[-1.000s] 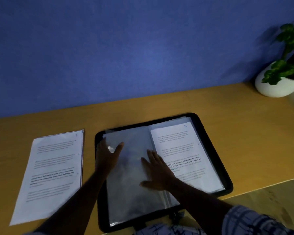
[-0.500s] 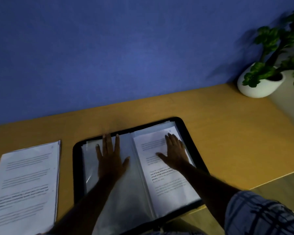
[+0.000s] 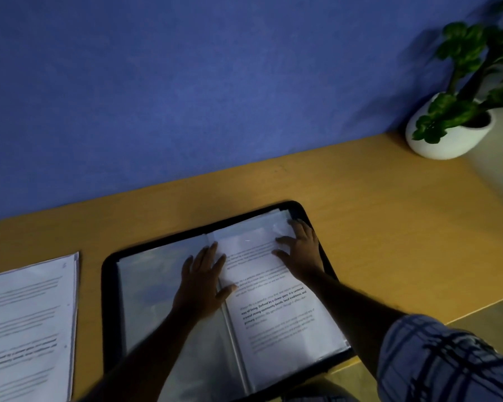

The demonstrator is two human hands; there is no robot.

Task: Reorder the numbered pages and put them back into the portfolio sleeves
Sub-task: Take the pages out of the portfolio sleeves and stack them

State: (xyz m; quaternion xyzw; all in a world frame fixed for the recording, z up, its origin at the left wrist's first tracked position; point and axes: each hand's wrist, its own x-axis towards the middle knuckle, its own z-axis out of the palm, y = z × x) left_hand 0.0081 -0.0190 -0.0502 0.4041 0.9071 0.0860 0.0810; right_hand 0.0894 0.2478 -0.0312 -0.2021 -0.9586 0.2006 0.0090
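Note:
A black portfolio (image 3: pixel 108 285) lies open on the wooden desk. Its left side shows an empty clear sleeve (image 3: pixel 148 288). On the right side a printed page (image 3: pixel 276 309) sits inside a sleeve. My left hand (image 3: pixel 202 282) presses flat across the spine, fingers spread, thumb on the printed page. My right hand (image 3: pixel 301 250) rests on the top right corner of that sleeve with its fingers spread; whether the fingertips pinch the corner I cannot tell. A stack of loose printed pages (image 3: pixel 26 323) lies on the desk left of the portfolio.
A white pot with a green plant (image 3: pixel 450 132) stands at the desk's back right corner against the blue wall (image 3: pixel 186 97). The desk's front edge (image 3: pixel 462 314) runs close to the portfolio's lower right.
My right hand slid up to the sleeve's top right corner. My left hand moved right from the empty sleeve onto the spine. The view shifted, so the loose stack sits further left.

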